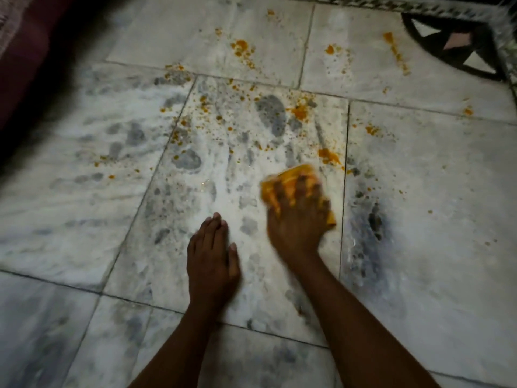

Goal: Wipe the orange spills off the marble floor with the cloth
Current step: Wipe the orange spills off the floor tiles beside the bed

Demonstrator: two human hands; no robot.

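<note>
Right hand [298, 217] pressed down on the cloth [293, 182], fingers spread over it and partly curled into the fabric, so it reads as gripping while it pushes; hand and cloth are motion-blurred; cloth is orange-yellow, bunched, sitting on the marble floor [419, 205] near the right edge of the centre tile, just beside the grout line; left hand [214, 257] flat on the floor, fingers straight and together, holding nothing, looks like a brace.

Progress, my read: early to mid; the near half of the centre tile around both hands shows no orange, only grey veining; most of the orange spills [300, 111] are untouched beyond the cloth; nearest blob [329, 156] just past the cloth's far edge; speckle field across the tile's far half and its left seam; clusters [242, 49] on the far tiles; a streak [396, 51] near the patterned rug [458, 43] in the far right corner; small spots on the right tile too.

Left: nearly all of the far and right area.
</note>
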